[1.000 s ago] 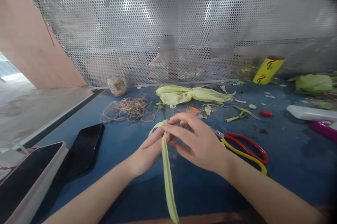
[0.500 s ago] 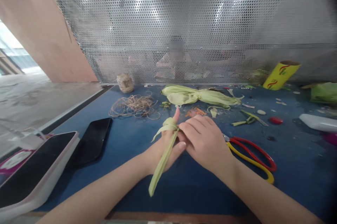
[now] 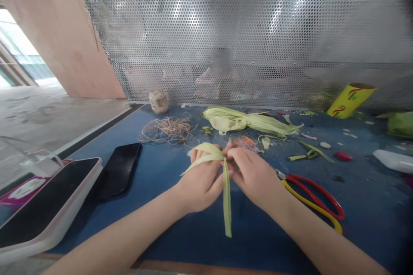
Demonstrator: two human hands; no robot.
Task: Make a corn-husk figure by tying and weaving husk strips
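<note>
A pale green corn husk strip [image 3: 227,206] is pinched between my two hands at the centre of the view. One end hangs straight down toward the table's front, while a wider loop lies over the back of my left hand [image 3: 201,182]. The fingers of that hand are curled closed on the strip. From the other side, my right hand [image 3: 250,176] grips it at a gathered point, thumb and fingers pressed together; the fingertips are partly hidden. Scissors [image 3: 314,199] with red and yellow handles lie beside my right wrist. Beyond my hands rests a tied bundle of corn husks [image 3: 238,121].
Tangled twine [image 3: 167,130] and a twine ball [image 3: 158,102] lie at the back left. A black phone [image 3: 119,169] and a white-edged device [image 3: 51,202] occupy the left. A yellow tube [image 3: 350,101] leans before the perforated metal screen [image 3: 193,29]. Husk scraps [image 3: 311,152] lie right.
The hanging end has swung right to point straight down. My left hand has turned and its fingers have curled in. The whole view has shifted slightly.
</note>
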